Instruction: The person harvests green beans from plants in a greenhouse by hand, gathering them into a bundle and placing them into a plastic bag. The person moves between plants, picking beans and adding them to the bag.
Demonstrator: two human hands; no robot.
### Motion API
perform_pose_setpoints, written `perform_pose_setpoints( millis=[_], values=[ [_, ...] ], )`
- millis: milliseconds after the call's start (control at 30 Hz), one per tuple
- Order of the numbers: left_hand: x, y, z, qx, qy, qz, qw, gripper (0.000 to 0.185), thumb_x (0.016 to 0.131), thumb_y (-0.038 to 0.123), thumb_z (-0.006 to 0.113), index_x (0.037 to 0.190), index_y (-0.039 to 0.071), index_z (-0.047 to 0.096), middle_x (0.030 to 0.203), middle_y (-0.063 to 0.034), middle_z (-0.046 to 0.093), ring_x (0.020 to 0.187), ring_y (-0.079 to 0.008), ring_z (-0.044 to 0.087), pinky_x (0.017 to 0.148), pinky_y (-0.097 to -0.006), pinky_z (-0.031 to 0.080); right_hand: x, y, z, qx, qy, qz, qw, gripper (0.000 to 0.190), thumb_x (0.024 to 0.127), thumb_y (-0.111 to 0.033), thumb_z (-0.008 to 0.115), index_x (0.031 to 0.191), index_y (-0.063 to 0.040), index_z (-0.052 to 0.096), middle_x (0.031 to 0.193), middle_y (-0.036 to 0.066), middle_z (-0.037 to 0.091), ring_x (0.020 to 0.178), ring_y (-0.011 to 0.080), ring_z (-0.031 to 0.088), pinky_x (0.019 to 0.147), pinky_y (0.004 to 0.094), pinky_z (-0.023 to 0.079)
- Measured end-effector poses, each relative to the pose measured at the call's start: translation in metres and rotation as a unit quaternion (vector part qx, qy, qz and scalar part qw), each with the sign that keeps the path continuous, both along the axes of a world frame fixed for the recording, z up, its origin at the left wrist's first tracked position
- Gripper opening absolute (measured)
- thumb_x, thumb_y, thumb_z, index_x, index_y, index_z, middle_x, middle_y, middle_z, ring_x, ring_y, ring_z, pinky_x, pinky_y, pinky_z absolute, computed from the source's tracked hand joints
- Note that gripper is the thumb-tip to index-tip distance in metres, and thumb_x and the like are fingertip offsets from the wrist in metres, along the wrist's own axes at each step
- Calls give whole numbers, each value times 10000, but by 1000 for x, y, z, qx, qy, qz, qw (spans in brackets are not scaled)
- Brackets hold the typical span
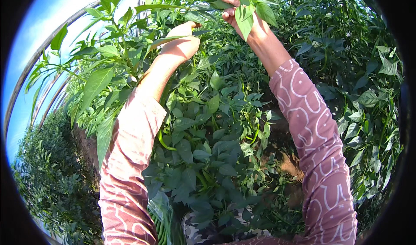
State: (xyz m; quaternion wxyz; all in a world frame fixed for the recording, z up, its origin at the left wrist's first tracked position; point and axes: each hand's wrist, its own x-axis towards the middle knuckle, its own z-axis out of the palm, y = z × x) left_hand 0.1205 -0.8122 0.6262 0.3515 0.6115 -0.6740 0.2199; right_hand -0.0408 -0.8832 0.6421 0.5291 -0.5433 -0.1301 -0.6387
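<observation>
My left hand (183,42) is raised among the upper leaves of a tall pepper plant (125,54). Its fingers bend away from view and foliage partly covers them, so what they hold is hidden. Higher and to the right, my right hand (239,17) has its fingers curled around a leafy pepper shoot (245,15). Leaves hide part of that palm and the fingertips. Below the hands, a curved green chili pepper (165,142) hangs near my left sleeve. Another green pepper (255,135) hangs farther right among smaller leaves.
A clear plastic bag (164,209) with long green peppers (160,228) sits low beside my left forearm. Camouflage cloth (195,228) shows near my body. Dense pepper plants (367,98) rise at right. Curved poles (42,50) arch overhead at left, and bare soil (289,165) shows through.
</observation>
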Motion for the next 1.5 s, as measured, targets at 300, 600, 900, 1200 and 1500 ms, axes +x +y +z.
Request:
perform_pose_setpoints(
  millis=[300,600,900,1200,1500],
  values=[
    [32,-7,18,-108,80,85,987,510,762,74,606,1247,-20,481,806,-95,656,740,-180,604,723,-305,474,-24,10,-37,89,34,-115,989,84,815,-60,622,870,-16,577,729,48,581,569,94,526,481,247,495],
    [47,154,28,88,520,-618,584,426,942,-1,392,1347,-86,297,1025,-152,503,464,-52,335,354,-182,310,-12,48,-60,-54,281,-75,955,95,798,-39,566,892,-28,570,863,66,651,568,70,529,494,211,477],
    [-4,282,-11,141,284,-510,800,128,934,68,482,991,-46,467,687,-154,561,320,-40,298,287,-180,242,8,84,-61,-166,428,28,888,89,770,-17,534,854,-11,562,835,55,605,627,79,569,519,205,479],
    [3,218,-53,139,182,0,974,112,860,48,560,961,1,565,742,-20,528,688,-108,504,639,-259,425,35,36,-85,-150,403,-143,891,82,788,43,558,832,-23,578,806,21,601,758,100,576,681,256,486],
    [-63,203,-69,310,292,-197,883,232,845,15,529,1077,10,522,770,-66,632,733,-119,587,680,-259,463,-67,-47,-192,134,323,-254,902,102,750,43,490,784,2,578,726,66,633,603,110,580,554,250,482]
  ],
)
